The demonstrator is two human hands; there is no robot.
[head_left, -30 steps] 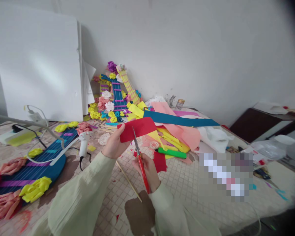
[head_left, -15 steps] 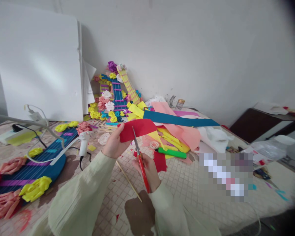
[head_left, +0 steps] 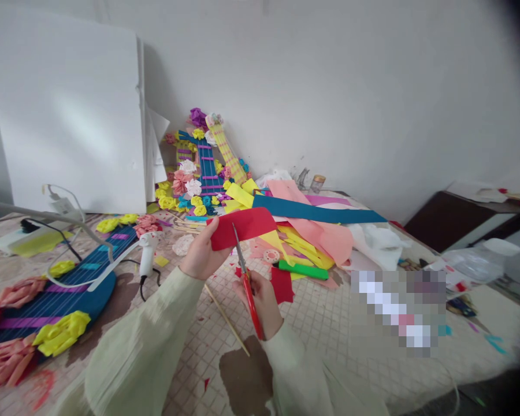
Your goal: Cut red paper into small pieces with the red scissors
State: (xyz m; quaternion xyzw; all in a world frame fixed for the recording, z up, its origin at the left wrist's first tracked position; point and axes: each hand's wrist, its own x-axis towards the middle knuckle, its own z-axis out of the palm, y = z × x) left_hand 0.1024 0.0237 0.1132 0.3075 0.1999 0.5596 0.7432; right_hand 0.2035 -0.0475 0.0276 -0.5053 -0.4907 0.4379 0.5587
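Observation:
My left hand (head_left: 202,252) grips the left end of a red paper strip (head_left: 255,222), held up over the table. In my right hand (head_left: 262,297) is a pair of scissors (head_left: 250,300) with red handles, fingers closed round them. The blades point up and away from me, and their tips overlap the lower middle of the strip. Whether they have cut into it I cannot tell. Below, close to my right hand, lies another red paper piece (head_left: 282,284). A thin wooden stick (head_left: 227,319) rests on the table under my forearms.
A blue paper guitar (head_left: 97,292) with paper flowers lies at left, beside a white glue gun (head_left: 147,254). More decorated guitars (head_left: 208,162) lean on the wall. Paper sheets (head_left: 320,209), a green roll (head_left: 303,269) and a plastic bag (head_left: 472,263) are at right.
Almost nothing differs. The red strip and the scissors stay in nearly the same place, with only a very slight shift of the scissors.

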